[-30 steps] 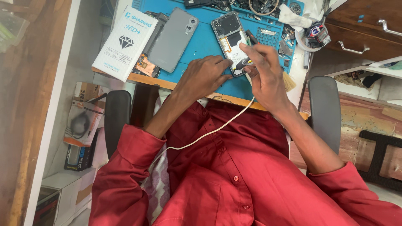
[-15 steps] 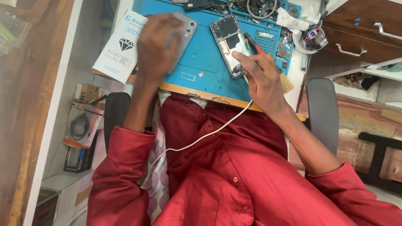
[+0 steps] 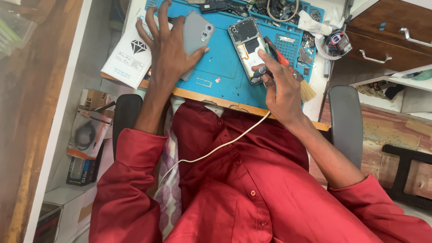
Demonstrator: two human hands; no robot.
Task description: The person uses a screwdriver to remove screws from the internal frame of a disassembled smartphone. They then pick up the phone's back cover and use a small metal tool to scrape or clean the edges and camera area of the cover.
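My left hand lies spread over a grey phone back cover on the blue work mat, its thumb hooked on the cover's right edge. An opened phone with its insides showing lies to the right on the mat. Just below the opened phone's lower end, my right hand pinches a small screwdriver with a red and black handle. Its tip is near the phone's bottom corner.
A white box lies left of the mat, partly under my left fingers. Next to my right hand lies a brush. Small parts and tools crowd the mat's far edge. A white cable runs across my red shirt. Wooden drawers stand at right.
My left hand left the opened phone, swung left and settled on the grey back cover. My right hand has stayed by the opened phone with the tool, drawing back slightly.
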